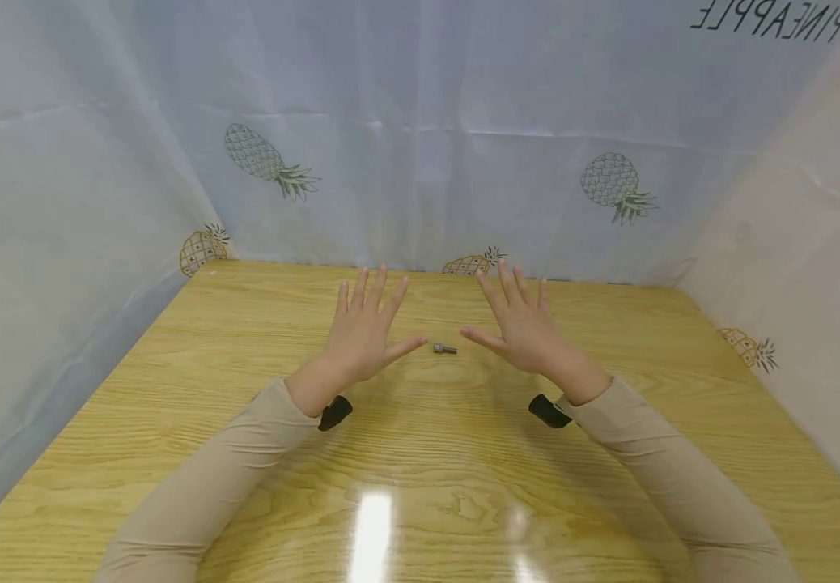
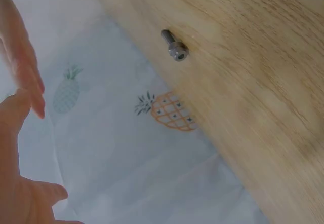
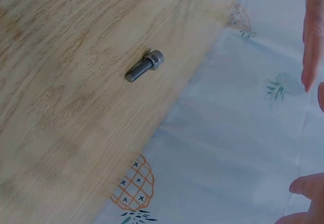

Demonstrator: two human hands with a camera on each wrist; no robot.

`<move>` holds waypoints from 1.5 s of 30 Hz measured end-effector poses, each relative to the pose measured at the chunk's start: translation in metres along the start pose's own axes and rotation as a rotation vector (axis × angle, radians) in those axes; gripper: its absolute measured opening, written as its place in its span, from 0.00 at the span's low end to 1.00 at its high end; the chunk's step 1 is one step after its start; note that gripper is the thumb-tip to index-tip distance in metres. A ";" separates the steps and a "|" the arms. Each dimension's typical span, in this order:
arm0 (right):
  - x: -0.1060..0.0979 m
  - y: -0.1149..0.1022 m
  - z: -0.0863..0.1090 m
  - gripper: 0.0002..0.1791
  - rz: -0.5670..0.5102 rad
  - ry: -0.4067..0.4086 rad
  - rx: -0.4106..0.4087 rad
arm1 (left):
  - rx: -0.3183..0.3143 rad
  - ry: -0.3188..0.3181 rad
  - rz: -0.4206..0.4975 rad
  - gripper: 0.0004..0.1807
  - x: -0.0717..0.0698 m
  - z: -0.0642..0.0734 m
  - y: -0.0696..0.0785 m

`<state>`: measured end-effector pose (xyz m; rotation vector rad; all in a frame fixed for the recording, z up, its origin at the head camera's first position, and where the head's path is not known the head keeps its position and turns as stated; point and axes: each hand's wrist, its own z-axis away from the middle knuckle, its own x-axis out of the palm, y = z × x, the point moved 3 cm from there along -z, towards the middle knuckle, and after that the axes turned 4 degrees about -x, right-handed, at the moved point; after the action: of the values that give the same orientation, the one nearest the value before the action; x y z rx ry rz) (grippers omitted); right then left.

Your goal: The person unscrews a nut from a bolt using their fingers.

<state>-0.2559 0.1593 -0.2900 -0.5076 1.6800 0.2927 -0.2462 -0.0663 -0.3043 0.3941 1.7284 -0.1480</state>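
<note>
A small metal bolt (image 1: 445,349) lies on its side on the wooden table. Its socket head (image 2: 178,50) shows in the left wrist view, and the threaded shank (image 3: 139,72) is plain in the right wrist view. A ring like a nut or washer sits against the head. My left hand (image 1: 362,336) hovers over the table to the bolt's left, fingers straight and spread, thumb pointing toward it. On the other side, my right hand (image 1: 525,328) is held the same way. Neither hand holds anything, and both appear apart from the bolt.
The table (image 1: 420,437) has a wood-grain top with bright glare near its front. White cloth (image 1: 427,186) printed with pineapples hangs behind it and along both sides. Black devices sit under the left wrist (image 1: 335,413) and the right wrist (image 1: 549,410).
</note>
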 end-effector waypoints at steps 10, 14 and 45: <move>-0.004 0.000 0.000 0.48 -0.061 -0.023 -0.002 | 0.007 0.005 0.013 0.48 -0.004 0.000 -0.001; -0.005 0.000 0.001 0.48 -0.088 -0.031 -0.004 | 0.010 0.005 0.056 0.47 -0.004 0.000 -0.001; 0.024 0.022 -0.013 0.27 -0.875 -0.030 0.087 | -0.018 -0.112 0.821 0.29 0.003 -0.014 -0.003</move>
<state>-0.2804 0.1687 -0.3131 -1.0994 1.2892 -0.4069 -0.2602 -0.0639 -0.3051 1.0229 1.3401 0.4307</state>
